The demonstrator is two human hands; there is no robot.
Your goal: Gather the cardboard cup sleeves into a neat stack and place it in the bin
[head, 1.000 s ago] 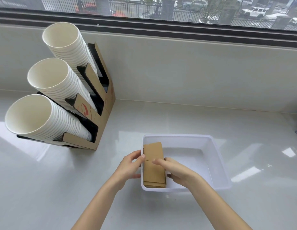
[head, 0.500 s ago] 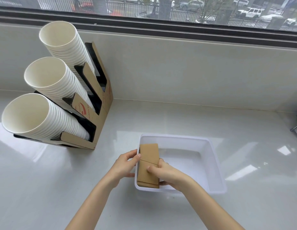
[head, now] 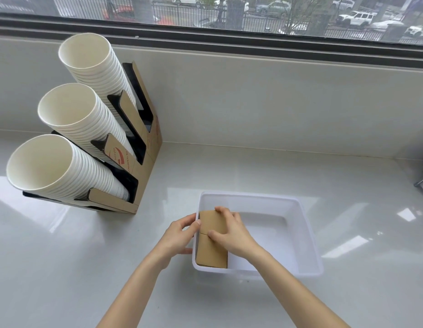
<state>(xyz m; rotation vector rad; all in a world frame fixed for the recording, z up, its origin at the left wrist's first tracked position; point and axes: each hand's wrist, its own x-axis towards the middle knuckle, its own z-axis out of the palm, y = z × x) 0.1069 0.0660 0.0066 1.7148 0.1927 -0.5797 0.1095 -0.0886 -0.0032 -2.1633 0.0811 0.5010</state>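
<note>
A flat brown stack of cardboard cup sleeves lies inside the white plastic bin, along its left wall. My right hand lies on top of the stack, fingers spread over its far half and right edge. My left hand is at the bin's left rim, fingertips touching the stack's left edge over the wall. The stack's far right corner is hidden under my right hand.
A cardboard cup holder with three slanted columns of white paper cups stands at the left on the white counter. A window ledge runs along the back. A dark metal object shows at the right edge.
The stack has gone down from a tilted hold above the bin's left rim to lying low inside the bin. My right hand has shifted onto its top.
</note>
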